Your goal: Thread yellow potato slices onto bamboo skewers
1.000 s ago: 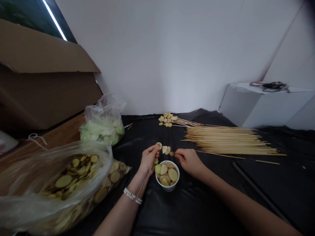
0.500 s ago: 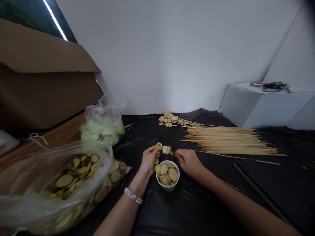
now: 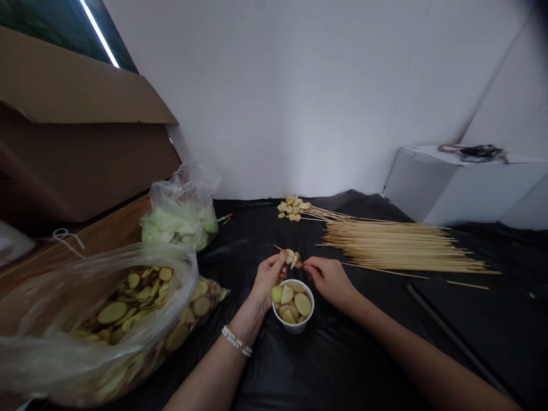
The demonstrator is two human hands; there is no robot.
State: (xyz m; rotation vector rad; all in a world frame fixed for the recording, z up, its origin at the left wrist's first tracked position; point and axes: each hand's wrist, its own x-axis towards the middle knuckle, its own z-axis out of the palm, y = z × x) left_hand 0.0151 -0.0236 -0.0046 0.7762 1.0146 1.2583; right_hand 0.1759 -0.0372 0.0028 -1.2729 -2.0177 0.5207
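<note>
My right hand is closed on a thin wooden skewer, just behind the slices threaded on it. The skewer's tip sticks out at the upper left, past my left hand, whose fingers pinch a pale potato slice on the skewer. More slices sit between the two hands. Right below them stands a white cup full of potato slices, with a greener piece at its left rim. Part of the skewer is hidden by my fingers.
Bare skewers lie right of centre on the black cover. Filled skewers lie behind. At left are an open bag of slices, a bag of pale green pieces and a cardboard box. A white box stands at right.
My left hand has moved slightly right, toward my right hand. The slice it held up is now on the skewer, and the skewer's tip shows beyond my left fingers.
</note>
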